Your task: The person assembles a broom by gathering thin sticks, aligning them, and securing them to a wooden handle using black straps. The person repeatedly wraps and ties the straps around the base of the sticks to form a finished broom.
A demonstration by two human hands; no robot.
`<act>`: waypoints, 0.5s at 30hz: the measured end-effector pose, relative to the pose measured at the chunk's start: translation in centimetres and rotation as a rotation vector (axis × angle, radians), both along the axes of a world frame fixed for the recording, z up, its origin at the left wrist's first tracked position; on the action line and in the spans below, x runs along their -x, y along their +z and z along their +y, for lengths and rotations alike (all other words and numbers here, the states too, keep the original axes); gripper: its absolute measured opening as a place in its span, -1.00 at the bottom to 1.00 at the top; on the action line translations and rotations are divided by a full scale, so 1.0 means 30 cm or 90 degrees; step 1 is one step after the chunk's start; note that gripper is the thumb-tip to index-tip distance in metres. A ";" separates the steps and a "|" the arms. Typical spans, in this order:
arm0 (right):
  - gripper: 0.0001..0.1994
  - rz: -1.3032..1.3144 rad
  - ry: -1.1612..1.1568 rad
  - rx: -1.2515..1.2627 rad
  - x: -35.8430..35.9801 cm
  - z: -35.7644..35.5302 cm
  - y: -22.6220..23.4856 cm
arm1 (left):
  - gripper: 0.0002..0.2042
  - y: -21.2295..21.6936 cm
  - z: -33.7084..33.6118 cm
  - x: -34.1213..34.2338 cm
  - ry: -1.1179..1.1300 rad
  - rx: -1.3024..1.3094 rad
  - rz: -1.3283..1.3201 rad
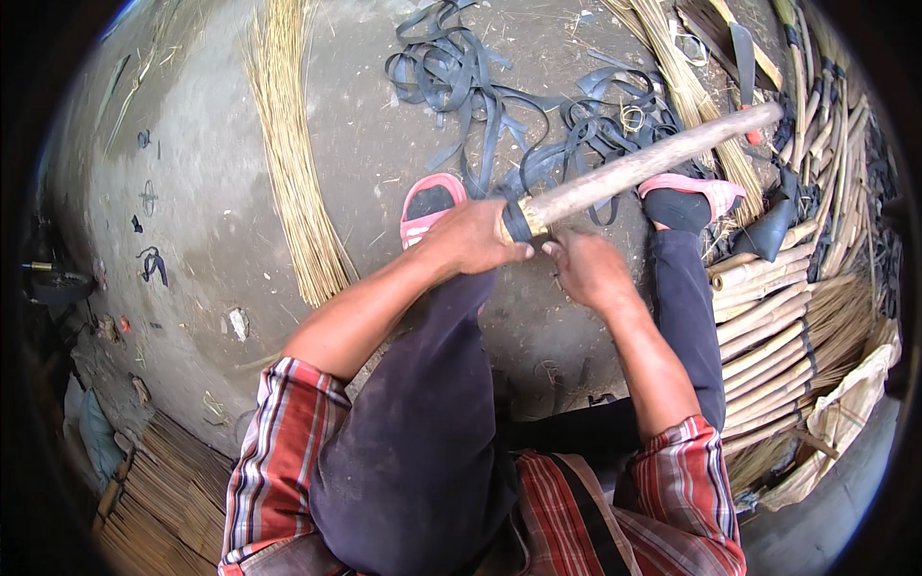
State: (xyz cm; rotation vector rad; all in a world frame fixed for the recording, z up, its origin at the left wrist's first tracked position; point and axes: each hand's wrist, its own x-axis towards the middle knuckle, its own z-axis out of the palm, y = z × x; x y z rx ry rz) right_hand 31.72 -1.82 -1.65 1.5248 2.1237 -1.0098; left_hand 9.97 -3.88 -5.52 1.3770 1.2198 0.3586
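A thick, pale wooden stick slants up to the right in front of me. Around its near end goes a dark rubber strip. My left hand is closed on that end, its thumb below the strip. Just under the stick, my right hand is closed with the fingers curled and the thumb toward the left hand. Whatever its fingers may hold is hidden. Beyond the stick, a loose tangle of dark rubber strips lies on the floor.
A straw bundle lies left, another straw bundle at upper right. Close to that one is a knife with a red handle. Brooms with pale handles are stacked at right. Thin brown sticks lie at lower left.
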 end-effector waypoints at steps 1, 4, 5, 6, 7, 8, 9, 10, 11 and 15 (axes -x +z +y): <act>-0.70 -0.016 -0.007 0.014 0.006 0.026 0.026 | -0.47 -0.017 0.006 0.001 -0.009 0.019 0.111; -0.66 0.182 -0.325 0.094 0.094 0.098 0.043 | -0.42 -0.047 0.015 -0.006 -0.025 0.021 0.283; -0.61 0.179 -0.354 0.101 0.134 0.118 0.030 | -0.44 -0.051 0.010 -0.010 -0.020 0.012 0.300; -0.60 0.135 -0.324 0.131 0.172 0.142 0.011 | -0.46 -0.054 0.007 -0.015 -0.018 0.006 0.319; -0.59 0.107 -0.290 0.160 0.208 0.164 -0.014 | -0.47 -0.057 0.005 -0.021 -0.016 0.004 0.324; -0.57 0.079 -0.257 0.191 0.229 0.178 -0.034 | -0.48 -0.061 0.001 -0.027 -0.017 0.005 0.331; -0.57 0.117 -0.280 0.205 0.239 0.186 -0.052 | -0.50 -0.066 -0.002 -0.032 -0.016 0.005 0.337; -0.57 0.152 -0.303 0.219 0.245 0.194 -0.070 | -0.51 -0.073 -0.007 -0.033 -0.016 -0.003 0.331; -0.56 0.173 -0.325 0.236 0.245 0.196 -0.084 | -0.53 -0.080 -0.012 -0.034 -0.016 -0.009 0.324; -0.66 0.307 -0.483 0.274 0.203 0.134 -0.086 | -0.59 -0.109 -0.028 -0.037 -0.008 -0.049 0.322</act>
